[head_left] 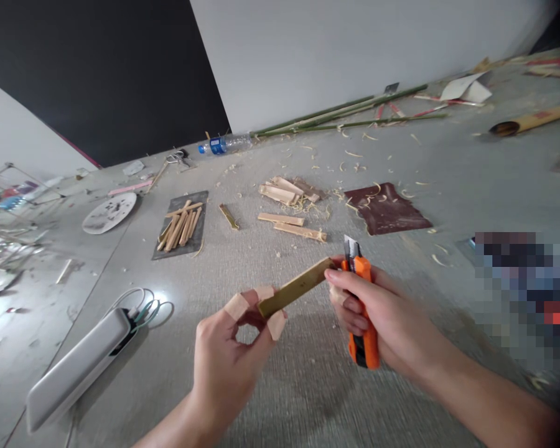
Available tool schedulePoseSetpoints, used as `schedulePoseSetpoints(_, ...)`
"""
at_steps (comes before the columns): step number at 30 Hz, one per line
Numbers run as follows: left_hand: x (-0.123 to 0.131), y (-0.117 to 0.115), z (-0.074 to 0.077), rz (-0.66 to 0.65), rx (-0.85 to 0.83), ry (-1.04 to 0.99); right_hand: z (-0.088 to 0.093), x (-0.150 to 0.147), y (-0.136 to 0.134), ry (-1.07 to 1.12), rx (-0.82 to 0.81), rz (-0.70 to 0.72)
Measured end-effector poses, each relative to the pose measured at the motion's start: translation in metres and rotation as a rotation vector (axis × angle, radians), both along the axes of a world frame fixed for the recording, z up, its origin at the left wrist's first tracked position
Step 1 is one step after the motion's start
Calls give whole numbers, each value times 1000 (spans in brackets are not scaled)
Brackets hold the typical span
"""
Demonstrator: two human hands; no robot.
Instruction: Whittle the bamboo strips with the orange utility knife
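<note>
My left hand, with tape around several fingertips, pinches the lower left end of a flat bamboo strip. The strip tilts up to the right, its olive-green outer face toward me. My right hand wraps around an orange utility knife, blade pointing up and away. That hand's thumb and a finger also touch the strip's upper right end. Just beyond lie two pale bamboo pieces and a small pile of split bamboo among curly shavings. A short green-skinned piece lies farther left.
Thin sticks rest on a dark sheet; brown sandpaper lies right. A white power bank with cables sits at left, near a pale plate. Along the wall are a water bottle, green bamboo poles and a bamboo tube.
</note>
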State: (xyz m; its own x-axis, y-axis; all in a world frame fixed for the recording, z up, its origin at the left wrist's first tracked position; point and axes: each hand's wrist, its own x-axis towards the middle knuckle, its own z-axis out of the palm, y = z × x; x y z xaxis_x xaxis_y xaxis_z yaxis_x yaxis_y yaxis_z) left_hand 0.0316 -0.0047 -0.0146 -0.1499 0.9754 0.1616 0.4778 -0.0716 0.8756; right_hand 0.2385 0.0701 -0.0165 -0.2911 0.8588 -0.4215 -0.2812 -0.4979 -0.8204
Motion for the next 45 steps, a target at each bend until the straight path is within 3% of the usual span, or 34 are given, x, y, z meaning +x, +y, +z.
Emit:
schedulePoseSetpoints(6,0,-1,-4,41,10,-45,0,0,1,56,24,14)
schedulePoseSetpoints(9,1,4,-1,53,-56,-202,-2,1,1,93,32,32)
schedulePoseSetpoints(12,1,10,3,-19,-173,-369,-4,3,1,100,47,50)
schedulePoseSetpoints(16,-1,15,4,-50,-240,-458,-6,5,2,70,81,64)
schedulePoseSetpoints(23,0,14,3,57,-84,-437,-5,2,2,-154,183,110)
schedulePoseSetpoints(29,1,7,2,97,75,-264,-5,3,-6,-85,306,-10)
schedulePoseSetpoints(35,-2,5,-1,73,152,-124,2,0,-22,-354,509,284)
schedulePoseSetpoints(39,-3,3,-2,52,202,-63,12,-3,-28,-410,637,484)
schedulePoseSetpoints(45,-4,1,0,28,273,61,20,-4,-29,-470,688,581)
